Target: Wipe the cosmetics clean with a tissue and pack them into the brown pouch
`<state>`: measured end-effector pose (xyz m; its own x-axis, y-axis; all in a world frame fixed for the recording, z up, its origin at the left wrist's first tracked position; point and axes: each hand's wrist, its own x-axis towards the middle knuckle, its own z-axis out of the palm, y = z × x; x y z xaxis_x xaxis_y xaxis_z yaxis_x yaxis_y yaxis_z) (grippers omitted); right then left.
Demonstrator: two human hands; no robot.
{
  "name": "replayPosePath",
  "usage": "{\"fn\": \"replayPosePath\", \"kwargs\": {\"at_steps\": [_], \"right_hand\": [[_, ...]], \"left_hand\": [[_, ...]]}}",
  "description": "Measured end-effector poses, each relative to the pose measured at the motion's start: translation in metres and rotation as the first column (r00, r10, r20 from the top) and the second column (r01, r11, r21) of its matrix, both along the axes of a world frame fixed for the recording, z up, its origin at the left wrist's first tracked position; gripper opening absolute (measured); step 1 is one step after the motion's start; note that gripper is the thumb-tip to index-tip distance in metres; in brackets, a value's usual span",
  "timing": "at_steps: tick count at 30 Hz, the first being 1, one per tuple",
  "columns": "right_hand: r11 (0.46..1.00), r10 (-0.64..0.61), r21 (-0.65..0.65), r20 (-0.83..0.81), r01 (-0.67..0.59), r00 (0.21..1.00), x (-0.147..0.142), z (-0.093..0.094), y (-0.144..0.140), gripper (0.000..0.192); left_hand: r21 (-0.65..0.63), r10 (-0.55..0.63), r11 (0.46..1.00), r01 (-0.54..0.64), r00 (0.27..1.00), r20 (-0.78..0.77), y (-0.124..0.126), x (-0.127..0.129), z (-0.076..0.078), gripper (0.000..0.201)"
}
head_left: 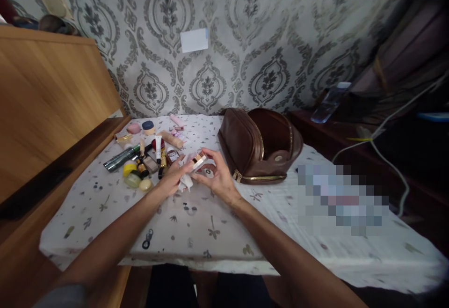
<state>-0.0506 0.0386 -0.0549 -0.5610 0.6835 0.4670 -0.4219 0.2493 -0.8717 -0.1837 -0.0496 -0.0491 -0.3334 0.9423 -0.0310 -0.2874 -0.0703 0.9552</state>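
My right hand [221, 179] is closed, its thumb and fingers pinching the edges of a small pale cosmetic case [199, 160] with brownish panels on top. Against the same case, my left hand [174, 175] is closed around a crumpled white wipe [185, 182]. Part of the wipe hangs below the fingers, and the case's underside is hidden. Left of my hands lies a cluster of cosmetics, with a white tube [158, 148], a beige tube [171, 139], a yellow-lidded jar [129, 169] and a round cream-coloured item [145, 185]. To their right stands an unzipped brown cosmetic bag [242, 144].
A patterned white cloth [189, 233] covers the table. A wooden cabinet [52, 106] borders the left side. On the right are a clear bottle [329, 104], a white cable [396, 167] and a blurred-out patch. Patterned wallpaper covers the wall behind.
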Motion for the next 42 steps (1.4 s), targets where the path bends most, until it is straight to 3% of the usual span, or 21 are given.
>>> {"fn": "replayPosePath", "kwargs": {"at_steps": [10,16,18,20,22,24,26,28,30,32,33,35,39,42], "right_hand": [[0.997,0.011,-0.075,0.07,-0.006,0.998,0.001,-0.006,0.014,0.041],[0.994,0.052,-0.104,0.056,-0.046,0.997,0.0,-0.006,0.009,0.029],[0.998,0.027,-0.052,0.078,-0.023,0.997,0.001,-0.007,0.008,0.026],[0.999,-0.02,0.033,0.135,0.015,0.991,0.001,-0.007,0.006,0.022],[0.988,-0.075,0.144,0.205,0.046,0.976,0.002,-0.008,0.005,0.018],[0.969,-0.133,0.235,0.258,0.072,0.957,0.002,-0.01,0.004,0.017],[0.955,-0.189,0.277,0.297,0.105,0.936,0.001,-0.012,0.003,0.018],[0.952,-0.219,0.277,0.318,0.13,0.922,-0.001,-0.015,0.003,0.018],[0.959,-0.214,0.248,0.319,0.137,0.923,-0.002,-0.016,0.003,0.016],[0.974,-0.189,0.179,0.302,0.139,0.935,-0.003,-0.016,0.003,0.015],[0.982,-0.17,0.135,0.288,0.135,0.943,-0.004,-0.016,0.003,0.017],[0.992,-0.129,0.039,0.242,0.123,0.962,-0.005,-0.016,0.004,0.024],[0.99,-0.07,-0.113,0.093,0.08,0.993,-0.007,-0.017,0.007,0.035],[0.962,-0.001,-0.271,-0.007,-0.001,1.0,-0.008,-0.016,0.006,0.036]], "left_hand": [[0.025,-0.096,0.995,0.099,0.991,-0.091,0.002,-0.004,-0.002,0.068],[0.006,0.011,1.0,-0.009,0.961,-0.277,-0.001,-0.003,0.002,0.067],[0.032,0.11,0.994,-0.107,0.881,-0.46,-0.003,-0.005,0.002,0.063],[0.112,0.247,0.967,-0.229,0.731,-0.637,-0.005,-0.008,0.004,0.058],[0.211,0.368,0.924,-0.32,0.588,-0.72,-0.007,-0.009,0.007,0.055],[0.305,0.447,0.888,-0.343,0.493,-0.747,-0.01,-0.007,0.01,0.053],[0.397,0.485,0.872,-0.286,0.398,-0.779,-0.012,-0.002,0.011,0.052],[0.439,0.461,0.888,-0.138,0.281,-0.842,-0.013,0.004,0.009,0.046],[0.405,0.399,0.914,0.003,0.165,-0.902,-0.012,0.008,0.004,0.041],[0.377,0.371,0.925,0.05,0.102,-0.923,-0.011,0.009,0.0,0.04],[0.384,0.379,0.923,0.035,0.108,-0.919,-0.009,0.008,-0.002,0.042],[0.405,0.403,0.914,-0.03,0.187,-0.896,-0.007,0.003,-0.004,0.043],[0.346,0.374,0.927,-0.147,0.452,-0.81,-0.005,-0.006,-0.005,0.047],[0.262,0.305,0.952,-0.16,0.603,-0.737,-0.003,-0.008,-0.006,0.052]]}}
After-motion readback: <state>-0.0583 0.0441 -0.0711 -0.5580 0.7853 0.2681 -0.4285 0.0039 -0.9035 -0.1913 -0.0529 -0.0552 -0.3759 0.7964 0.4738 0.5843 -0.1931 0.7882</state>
